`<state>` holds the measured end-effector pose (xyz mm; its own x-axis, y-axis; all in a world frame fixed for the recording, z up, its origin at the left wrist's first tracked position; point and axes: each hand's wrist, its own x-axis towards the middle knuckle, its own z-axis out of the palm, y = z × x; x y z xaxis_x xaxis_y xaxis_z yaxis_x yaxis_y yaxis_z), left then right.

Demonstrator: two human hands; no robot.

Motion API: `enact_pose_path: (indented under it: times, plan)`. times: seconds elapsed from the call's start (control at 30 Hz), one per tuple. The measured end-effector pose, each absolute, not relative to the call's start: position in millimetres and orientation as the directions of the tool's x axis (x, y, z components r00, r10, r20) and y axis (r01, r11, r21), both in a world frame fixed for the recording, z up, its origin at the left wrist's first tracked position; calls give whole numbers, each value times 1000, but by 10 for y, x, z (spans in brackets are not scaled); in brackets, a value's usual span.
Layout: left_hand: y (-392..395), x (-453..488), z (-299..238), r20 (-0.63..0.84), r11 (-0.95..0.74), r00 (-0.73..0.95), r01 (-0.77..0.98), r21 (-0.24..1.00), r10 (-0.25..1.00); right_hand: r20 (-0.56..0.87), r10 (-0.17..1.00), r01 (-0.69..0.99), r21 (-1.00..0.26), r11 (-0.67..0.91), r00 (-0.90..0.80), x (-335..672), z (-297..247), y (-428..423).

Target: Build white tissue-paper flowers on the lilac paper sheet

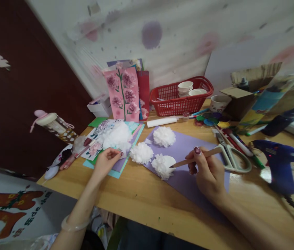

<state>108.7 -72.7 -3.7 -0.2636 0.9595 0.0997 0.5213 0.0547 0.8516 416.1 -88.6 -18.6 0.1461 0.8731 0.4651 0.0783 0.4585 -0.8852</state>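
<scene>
My right hand (209,173) is closed around a wooden pencil (188,161). Its dark tip touches a white tissue-paper flower (161,166), which has a bare round patch on its right side. Two more white flowers are close by: a full one (164,136) on the purple sheet (191,146) and another (141,153) at that sheet's left edge. My left hand (107,161) has thumb and forefinger pinched together at the lower edge of a heap of white tissue pieces (118,135). What is between those fingertips is too small to tell.
White-handled scissors (231,158) and a blue glue gun (279,163) with a cord lie to the right. Behind stand a red basket (179,104) with paper cups, a paper cup (219,103), paint pots (209,119) and a pink flower picture (123,93). A bottle (55,126) stands left.
</scene>
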Motion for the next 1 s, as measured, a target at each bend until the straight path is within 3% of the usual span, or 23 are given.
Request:
enact_pose_path:
  times: [0.1, 0.2, 0.37, 0.5, 0.7, 1.0]
  plan:
    - [-893, 1318, 69, 30, 55, -220, 372, 926, 975, 408, 895, 8, -910, 414, 177, 4153, -173, -891]
    - [-1035, 1656, 159, -96, 97, -54, 19, 995, 994, 344, 921, -77, -929, 362, 184, 4143, -175, -892]
    - [-1118, 2146, 194, -100, 129, 181, -160, 979, 978, 256, 960, -193, -942, 274, 114, 4122, -184, -889]
    - [-1091, 2324, 173, -82, 112, 212, -134, 985, 974, 202, 979, -257, -945, 204, 33, 4106, -154, -905]
    - [-1057, 2373, 168, -88, 80, 119, 73, 994, 989, 173, 985, -273, -947, 172, 19, 4114, -131, -908]
    - [-1117, 2375, 228, -76, 31, 216, 204, 978, 974, 158, 987, -304, -939, 158, 25, 4116, -87, -909]
